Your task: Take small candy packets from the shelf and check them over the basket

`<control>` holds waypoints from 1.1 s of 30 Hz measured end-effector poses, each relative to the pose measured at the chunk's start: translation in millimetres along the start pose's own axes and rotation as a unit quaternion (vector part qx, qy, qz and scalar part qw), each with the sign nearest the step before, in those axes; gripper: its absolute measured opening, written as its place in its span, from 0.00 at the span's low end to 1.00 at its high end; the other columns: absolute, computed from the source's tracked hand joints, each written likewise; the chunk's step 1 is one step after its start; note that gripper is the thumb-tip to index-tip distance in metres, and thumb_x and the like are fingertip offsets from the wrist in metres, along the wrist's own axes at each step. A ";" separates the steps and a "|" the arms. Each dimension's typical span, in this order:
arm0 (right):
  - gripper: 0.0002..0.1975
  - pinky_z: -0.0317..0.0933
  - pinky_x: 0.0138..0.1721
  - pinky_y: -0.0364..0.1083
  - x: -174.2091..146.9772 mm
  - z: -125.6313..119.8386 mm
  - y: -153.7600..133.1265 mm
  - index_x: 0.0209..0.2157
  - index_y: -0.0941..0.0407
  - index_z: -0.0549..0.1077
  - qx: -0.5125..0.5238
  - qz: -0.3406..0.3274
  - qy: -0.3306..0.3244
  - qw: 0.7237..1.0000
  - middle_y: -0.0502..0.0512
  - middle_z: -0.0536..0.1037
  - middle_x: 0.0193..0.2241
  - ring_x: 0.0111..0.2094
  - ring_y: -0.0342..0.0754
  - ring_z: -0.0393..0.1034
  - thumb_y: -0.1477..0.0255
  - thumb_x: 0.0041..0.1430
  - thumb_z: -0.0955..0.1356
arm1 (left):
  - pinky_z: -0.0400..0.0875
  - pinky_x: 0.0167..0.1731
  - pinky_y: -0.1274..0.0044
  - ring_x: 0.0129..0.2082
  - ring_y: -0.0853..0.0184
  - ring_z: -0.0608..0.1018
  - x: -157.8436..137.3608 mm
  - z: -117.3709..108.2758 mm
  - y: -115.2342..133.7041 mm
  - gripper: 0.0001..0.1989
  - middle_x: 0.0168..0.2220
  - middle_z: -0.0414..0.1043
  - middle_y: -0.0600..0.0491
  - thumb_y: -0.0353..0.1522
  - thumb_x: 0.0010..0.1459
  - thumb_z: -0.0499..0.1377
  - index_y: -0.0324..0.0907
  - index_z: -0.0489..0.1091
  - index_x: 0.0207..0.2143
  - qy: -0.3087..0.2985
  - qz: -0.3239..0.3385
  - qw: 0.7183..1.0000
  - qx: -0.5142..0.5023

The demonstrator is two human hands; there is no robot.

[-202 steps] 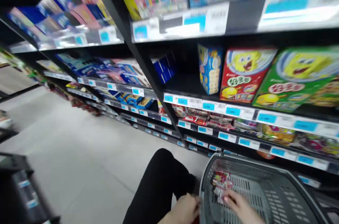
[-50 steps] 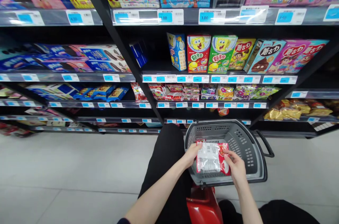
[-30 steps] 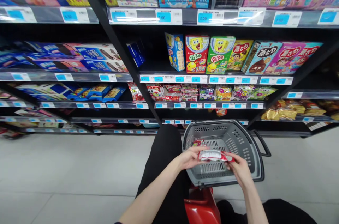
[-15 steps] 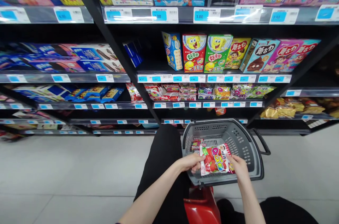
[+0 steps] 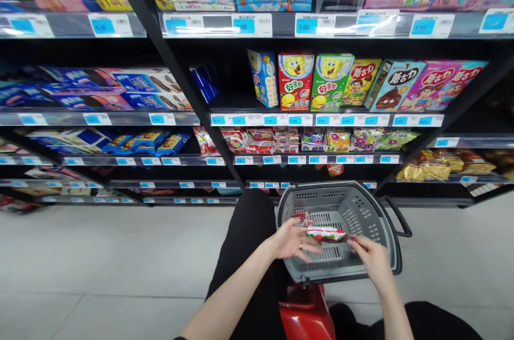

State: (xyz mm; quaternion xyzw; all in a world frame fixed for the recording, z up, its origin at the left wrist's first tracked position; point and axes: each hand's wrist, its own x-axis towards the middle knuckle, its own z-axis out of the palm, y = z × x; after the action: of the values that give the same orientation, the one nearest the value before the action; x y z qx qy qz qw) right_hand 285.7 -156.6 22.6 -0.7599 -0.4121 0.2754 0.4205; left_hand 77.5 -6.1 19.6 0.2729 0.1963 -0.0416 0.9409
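Over the grey shopping basket [image 5: 375,222], my right hand [image 5: 371,257] pinches one end of a candy bag [image 5: 326,233]. The bag is red and white and turned edge-on, so its printed front is mostly out of sight. My left hand [image 5: 295,241] is open at the bag's other end, palm up and fingers spread; whether it touches the bag I cannot tell. Behind my left hand, another small red candy bag [image 5: 304,218] lies in the basket, partly hidden.
The basket stands by my knee [image 5: 255,217], near a red glossy object [image 5: 307,313]. Ahead is a shelf rack with snack boxes [image 5: 296,80], bagged candy [image 5: 337,139] and gold packets [image 5: 436,163]. A black basket handle [image 5: 397,217] sticks out on the right.
The candy bag has turned from face-up to edge-on. My left hand has let go and spread its fingers, while my right keeps its end.
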 end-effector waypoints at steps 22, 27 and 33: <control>0.12 0.63 0.34 0.46 2.9 56.1 0.5 0.28 0.57 0.77 0.188 -0.034 0.095 0.977 0.56 0.74 0.30 0.33 0.49 0.68 0.63 0.42 0.70 | 0.66 0.36 0.75 0.33 0.62 0.75 5.7 4.5 -3.6 0.16 0.31 0.76 0.47 0.32 0.36 0.66 0.36 0.76 0.31 0.332 0.285 0.860 0.262; 0.12 0.60 0.33 0.45 3.6 58.2 -6.0 0.25 0.56 0.72 0.083 -0.068 0.112 0.988 0.54 0.73 0.26 0.30 0.49 0.67 0.62 0.50 0.65 | 0.65 0.31 0.77 0.29 0.65 0.74 6.6 6.5 -4.4 0.08 0.26 0.76 0.49 0.32 0.40 0.62 0.36 0.75 0.25 0.360 0.297 0.823 0.324; 0.15 0.56 0.25 0.43 4.7 66.1 -5.8 0.22 0.54 0.66 -0.028 -0.015 0.079 0.996 0.50 0.72 0.18 0.21 0.48 0.65 0.57 0.51 0.60 | 0.60 0.24 0.81 0.21 0.72 0.69 10.4 4.7 -5.7 0.05 0.17 0.68 0.56 0.30 0.41 0.59 0.37 0.70 0.18 0.419 0.288 0.785 0.355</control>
State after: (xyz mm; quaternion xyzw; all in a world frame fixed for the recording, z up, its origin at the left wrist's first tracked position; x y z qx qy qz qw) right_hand 235.3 -123.6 -5.4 -0.7845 -0.3971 0.1966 0.4340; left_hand 87.6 -13.0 16.3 0.6220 0.4549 0.2828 0.5712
